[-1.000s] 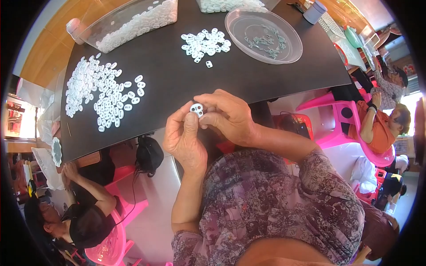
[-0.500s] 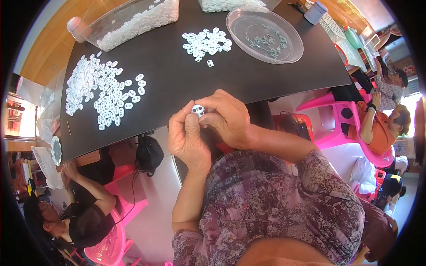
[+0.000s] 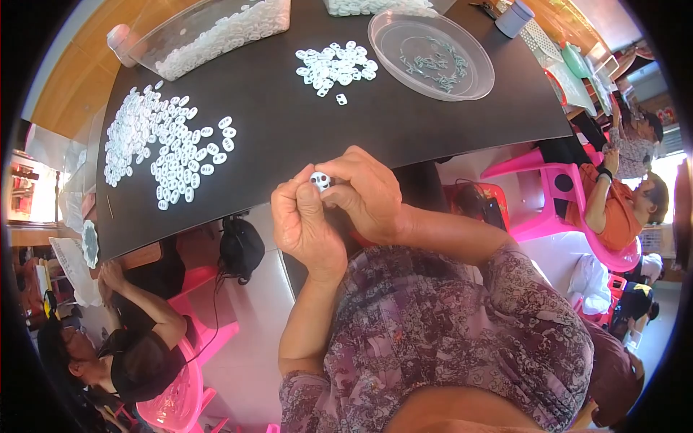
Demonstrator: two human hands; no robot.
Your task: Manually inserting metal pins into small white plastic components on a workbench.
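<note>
While both hands meet just off the near edge of the dark worktop (image 3: 303,137), a small white plastic piece (image 3: 320,180) with two holes sits pinched between them. The left hand (image 3: 307,225) is curled, its thumb and forefinger gripping the piece from the left; the right hand (image 3: 367,193) closes over it from the right, fingertips pressed against the same piece (so both hands grasp one thing). The piece itself hangs in front of the worktop's edge, not resting on it.

On the worktop, far to the left of the hands, a wide scatter of white rings (image 3: 162,148) lies spread out. Straight beyond the hands, further in on the worktop, is a smaller heap of white pieces (image 3: 333,63), with one loose piece (image 3: 341,99) just on the near side of it. To the right of that heap stands a clear round dish (image 3: 431,54) holding a few thin grey bits. At the worktop's far left edge a clear tub (image 3: 216,32) is filled with more white pieces.

Below the worktop's left end another person (image 3: 133,339) sits on a pink chair (image 3: 180,390). Off the worktop's right end, a person in an orange top (image 3: 613,209) sits on another pink chair (image 3: 548,209).
</note>
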